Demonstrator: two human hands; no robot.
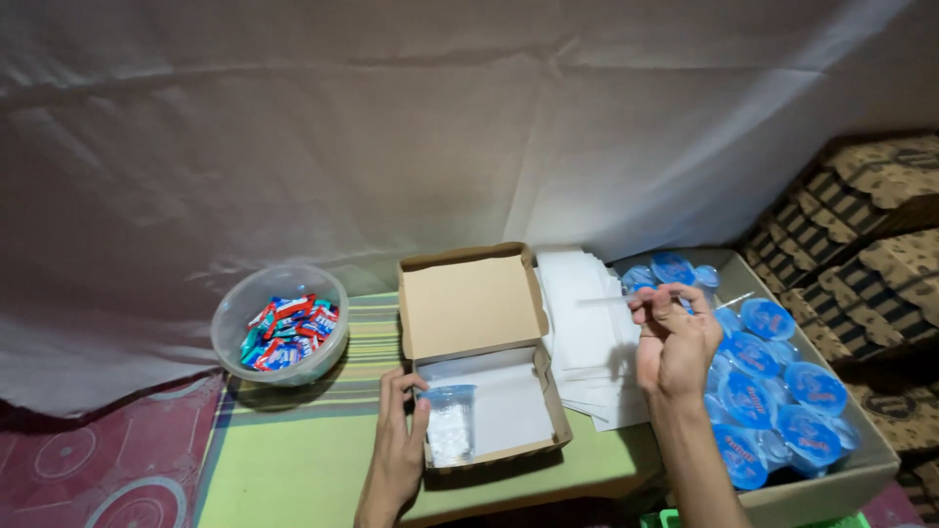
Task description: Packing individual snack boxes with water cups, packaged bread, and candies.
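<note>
The box [484, 357] is small brown cardboard, open, its lid standing up at 12 o'clock, a white sheet lining the floor. It sits on the green table at centre. Inside, at the box's 7 o'clock corner, lies a small clear bag [451, 422] of white contents, flat on the lining. The left hand [398, 445] rests on the box's 9 o'clock edge, thumb touching the bag. At 3 o'clock from the box, the right hand [673, 342] is raised, pinching a thin clear straw [611, 300] that lies level, pointing towards 9 o'clock.
</note>
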